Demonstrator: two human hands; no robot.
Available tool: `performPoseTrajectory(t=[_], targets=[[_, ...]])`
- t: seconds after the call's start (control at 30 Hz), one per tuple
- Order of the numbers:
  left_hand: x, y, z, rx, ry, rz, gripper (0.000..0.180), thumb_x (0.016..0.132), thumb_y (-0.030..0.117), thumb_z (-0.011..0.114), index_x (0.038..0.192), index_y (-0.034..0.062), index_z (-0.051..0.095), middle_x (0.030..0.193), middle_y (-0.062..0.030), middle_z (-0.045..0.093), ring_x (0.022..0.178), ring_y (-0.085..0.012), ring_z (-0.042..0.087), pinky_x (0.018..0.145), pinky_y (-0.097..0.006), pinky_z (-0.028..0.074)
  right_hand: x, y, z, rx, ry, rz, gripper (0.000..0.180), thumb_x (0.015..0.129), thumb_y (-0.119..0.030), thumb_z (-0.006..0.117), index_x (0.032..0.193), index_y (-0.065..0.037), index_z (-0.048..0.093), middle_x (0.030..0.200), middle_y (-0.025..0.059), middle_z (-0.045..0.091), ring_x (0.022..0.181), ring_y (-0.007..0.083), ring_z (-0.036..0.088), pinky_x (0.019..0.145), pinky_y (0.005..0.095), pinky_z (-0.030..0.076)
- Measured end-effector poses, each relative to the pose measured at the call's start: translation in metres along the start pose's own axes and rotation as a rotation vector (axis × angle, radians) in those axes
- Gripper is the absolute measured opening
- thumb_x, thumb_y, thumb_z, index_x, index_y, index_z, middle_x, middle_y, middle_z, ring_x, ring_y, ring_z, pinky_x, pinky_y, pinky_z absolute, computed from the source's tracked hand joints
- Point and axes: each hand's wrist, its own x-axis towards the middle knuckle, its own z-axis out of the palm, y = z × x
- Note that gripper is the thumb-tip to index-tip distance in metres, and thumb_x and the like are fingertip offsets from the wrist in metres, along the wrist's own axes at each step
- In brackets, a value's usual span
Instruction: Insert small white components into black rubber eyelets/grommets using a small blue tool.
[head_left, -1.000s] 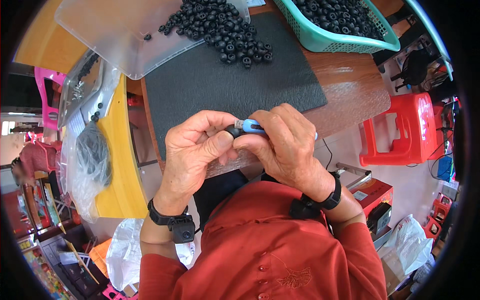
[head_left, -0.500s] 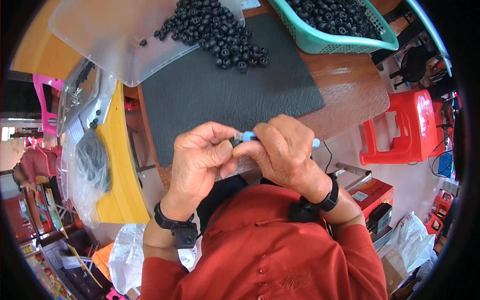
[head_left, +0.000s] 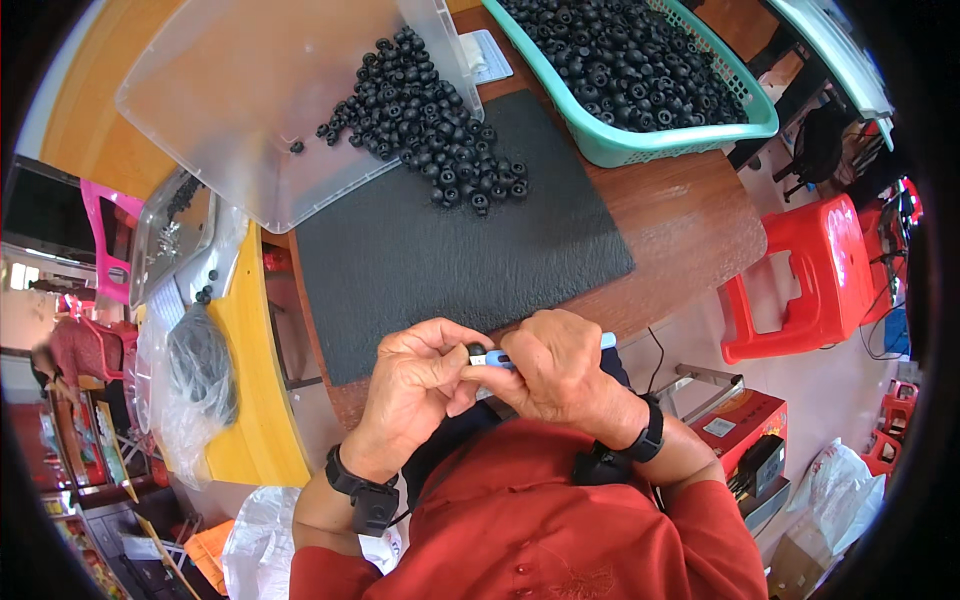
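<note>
Between the thumb and fingertips of my left hand is a small round black part, like a hollow plastic or rubber cap. My right hand is wrapped around a slim blue utility knife. Its metal end meets the black part, and my right thumb lies close beside it. The fingers hide most of the knife and some of the part. Both hands are at the near edge of a dark grey mat, where a heap of similar black parts lies at the far side.
A clear plastic bin lies tipped at the far left, with black parts spilling from it. A green basket full of such parts stands far right on the brown table. Left is a yellow table with plastic bags; right, a red stool.
The table and everything on it sit lower in the picture, as do both hands. The black part now shows more plainly at the knife's tip. Both grips stay the same.
</note>
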Motion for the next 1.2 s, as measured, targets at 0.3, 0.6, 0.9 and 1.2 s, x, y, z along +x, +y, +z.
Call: performPoseTrajectory(t=[0.3,0.6,0.9,1.2], targets=[[0.031,0.053,-0.008,0.069,0.076,0.101,0.024,0.095,0.024,0.054,0.095,0.0007,0.06,0.094,-0.0151,0.065,0.072,-0.0224,0.064,0.053,-0.03,0.049,0.007,0.009,-0.005,0.036,-0.002,0.135,0.043,0.07,-0.034,0.082,0.084,-0.003,0.057,0.067,0.0083,0.049,0.06,0.0263,0.051,0.053,0.0377,0.042],[0.121,0.068,-0.042,0.961,0.419,0.409,0.021,0.084,0.019,0.076,0.09,0.0003,0.07,0.07,0.0002,0.062,0.058,-0.0053,0.05,0.053,-0.021,0.04,0.005,0.029,0.004,-0.11,0.079,0.151,0.028,0.074,-0.015,0.079,0.089,-0.003,0.058,0.07,0.0096,0.052,0.062,0.0278,0.052,0.057,0.0385,0.042],[0.129,0.063,-0.036,1.38,0.365,0.448,0.027,0.078,0.019,0.079,0.091,-0.0018,0.069,0.07,-0.0016,0.063,0.065,-0.0085,0.056,0.061,-0.025,0.045,0.003,0.039,0.007,-0.118,0.056,0.154,0.025,0.074,-0.012,0.078,0.084,-0.004,0.057,0.067,0.0089,0.049,0.06,0.0265,0.051,0.056,0.0379,0.04],[0.091,0.053,-0.019,1.176,0.178,0.459,0.022,0.082,0.015,0.075,0.098,0.0009,0.07,0.079,0.0007,0.062,0.059,-0.0029,0.048,0.054,-0.02,0.04,0.003,0.037,0.007,-0.092,0.106,0.112,0.025,0.073,-0.012,0.079,0.085,-0.003,0.058,0.067,0.0086,0.05,0.06,0.0267,0.052,0.056,0.0373,0.042]])
